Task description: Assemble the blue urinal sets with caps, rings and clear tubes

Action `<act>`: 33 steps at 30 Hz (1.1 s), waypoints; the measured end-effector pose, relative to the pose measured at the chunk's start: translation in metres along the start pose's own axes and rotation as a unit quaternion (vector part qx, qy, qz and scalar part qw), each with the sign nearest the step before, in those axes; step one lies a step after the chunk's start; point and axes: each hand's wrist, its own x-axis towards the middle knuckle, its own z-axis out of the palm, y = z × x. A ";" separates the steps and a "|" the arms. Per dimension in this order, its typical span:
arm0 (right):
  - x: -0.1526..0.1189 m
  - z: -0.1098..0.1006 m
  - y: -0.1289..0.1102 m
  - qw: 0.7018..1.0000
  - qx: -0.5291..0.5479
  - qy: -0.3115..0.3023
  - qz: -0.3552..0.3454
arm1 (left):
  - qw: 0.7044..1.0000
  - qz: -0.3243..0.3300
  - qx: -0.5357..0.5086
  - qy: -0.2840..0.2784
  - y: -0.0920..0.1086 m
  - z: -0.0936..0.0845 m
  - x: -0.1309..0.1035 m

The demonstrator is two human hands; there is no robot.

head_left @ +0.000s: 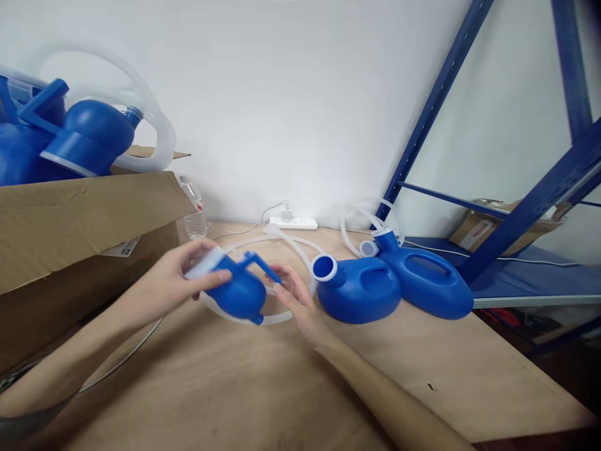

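A blue plastic urinal funnel (241,294) with a pale rim, an angled handle and a small spout is held above the table, tilted on its side. My left hand (188,275) is closed round its rim end, thumb along the blue body. The fingers of my right hand (298,300) pinch the free end of its handle. Behind and below lies a coiled translucent hose (277,318), partly hidden by the funnel and hands. Just right of my right hand, a blue urinal bottle (361,291) lies with its wide mouth uncapped. A second blue bottle (425,282) touches it.
At left, a cardboard box (94,200) holds more blue funnels (98,134) and a hose (164,138). A clear plastic bottle (194,213) stands beside it. A white power strip (293,223) lies by the wall. Blue metal shelving (530,263) borders the wooden table (225,394) at right.
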 end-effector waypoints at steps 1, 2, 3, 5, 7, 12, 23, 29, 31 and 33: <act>0.001 -0.003 0.002 0.997 -0.072 0.009 -0.007 | 0.997 -0.037 -0.069 0.027 -0.005 -0.004 0.003; 0.001 -0.006 0.005 0.988 -0.151 0.018 -0.012 | 0.987 -0.070 -0.133 0.049 -0.011 -0.007 0.006; 0.002 -0.009 0.010 0.972 -0.233 0.026 -0.014 | 0.975 -0.099 -0.186 0.066 -0.017 -0.009 0.009; 0.002 -0.014 0.021 0.924 -0.382 0.029 -0.007 | 0.952 -0.150 -0.255 0.083 -0.030 -0.011 0.014; 0.004 -0.018 0.032 0.875 -0.485 0.015 0.010 | 0.932 -0.200 -0.290 0.085 -0.045 -0.009 0.019; 0.009 -0.024 0.047 0.832 -0.554 0.008 0.034 | 0.916 -0.271 -0.282 0.085 -0.077 -0.003 0.026; 0.015 -0.021 0.057 0.830 -0.547 0.052 0.101 | 0.988 -0.092 0.086 0.090 -0.105 0.006 0.025; 0.018 -0.018 0.049 0.875 -0.467 0.074 0.101 | 0.935 0.000 0.354 0.018 -0.098 0.015 0.015; 0.019 -0.018 0.051 0.914 -0.382 0.103 0.095 | 0.926 -0.020 0.376 0.014 -0.095 0.015 0.015; 0.021 -0.018 0.056 0.949 -0.260 0.138 0.114 | 0.920 -0.045 0.390 0.009 -0.092 0.014 0.018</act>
